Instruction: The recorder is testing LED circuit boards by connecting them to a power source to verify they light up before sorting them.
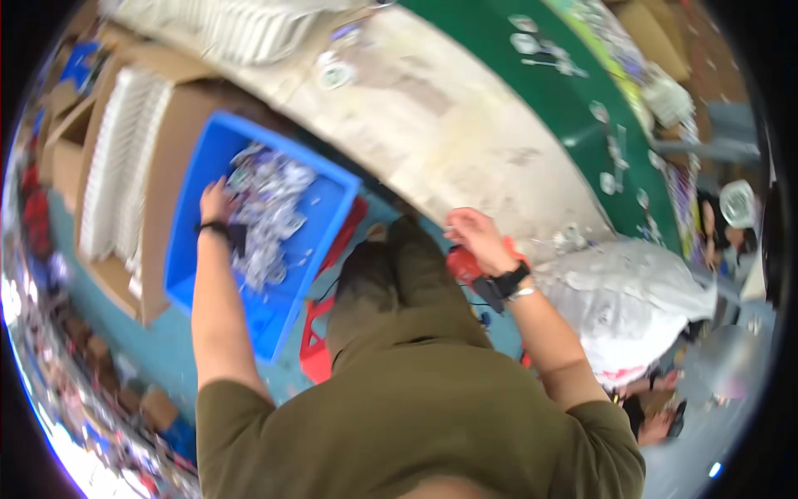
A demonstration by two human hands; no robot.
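The blue bin (337, 195) stands tilted in view, its long sides slanting from upper right to lower left, all four of its rim edges at least partly showing. A heap of clear plastic pieces (270, 208) lies inside it, gathered in the upper and middle part; below the heap, the bin's blue bottom shows, leaving room inside the lower end. The left hand (214, 200) reaches over the bin's left edge, its fingers at the heap's left side; whether they grip a piece, I cannot tell. A dark band (214, 227) circles that wrist.

The right hand (475, 234) is well apart from the bin, out to its right, near the table's edge and above something red (464, 264). Its fingers are bent and fairly narrow; whether they pinch anything small cannot be told.

Up and right of the bin, the pale table (416, 108) runs diagonally, with a wide stretch of worn top between its near edge and the green strip (532, 91) beyond. Just left of the bin, a cardboard box (158, 200) holding white trays (116, 158) closes in on that side. Below the bin's lower left end, blue-green floor (158, 341) opens out. A red stool (314, 345) sits close to the bin's lower right edge, limiting room there.
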